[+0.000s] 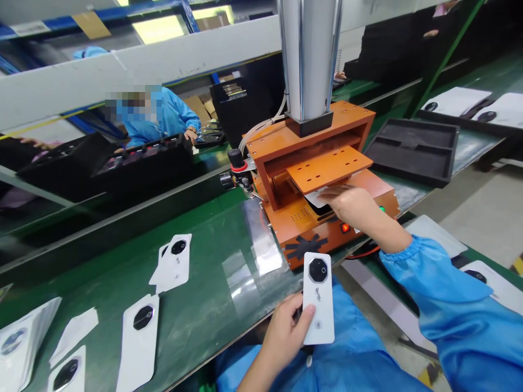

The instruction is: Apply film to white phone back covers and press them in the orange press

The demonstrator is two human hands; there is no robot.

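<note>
Left hand (286, 329): here we're grasping a white panel (322, 326), its disc end away from us.
Tabletop (200, 321): left of that hand, loose panels (139, 351) lie about; finished or waiting, we can't tell.
Right hand (347, 204): farther out, fingers at a white piece (316, 199); gripped or not, we can't tell.
Orange press (330, 166): its plate overhangs our right hand; one piece inside, one held, so we're midway, we judge.

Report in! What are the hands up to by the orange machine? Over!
Left hand: holding white panel. Right hand: at another white piece in orange machine. Overhead: orange plate, close above right hand.
</note>
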